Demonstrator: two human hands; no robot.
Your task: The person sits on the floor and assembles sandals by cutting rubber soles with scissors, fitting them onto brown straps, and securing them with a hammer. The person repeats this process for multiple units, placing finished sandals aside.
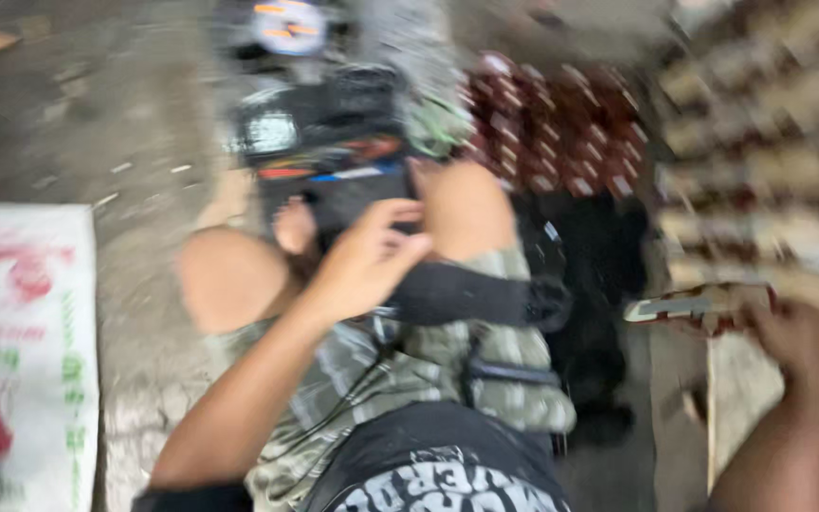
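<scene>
Our left hand [362, 265] rested bent over our raised knee, fingers curled, while our right hand [789, 332] stretched out to the side, its fingers blurred.

A cracked concrete floor [135, 123] carries a printed white sack [21, 351] at the left.
</scene>
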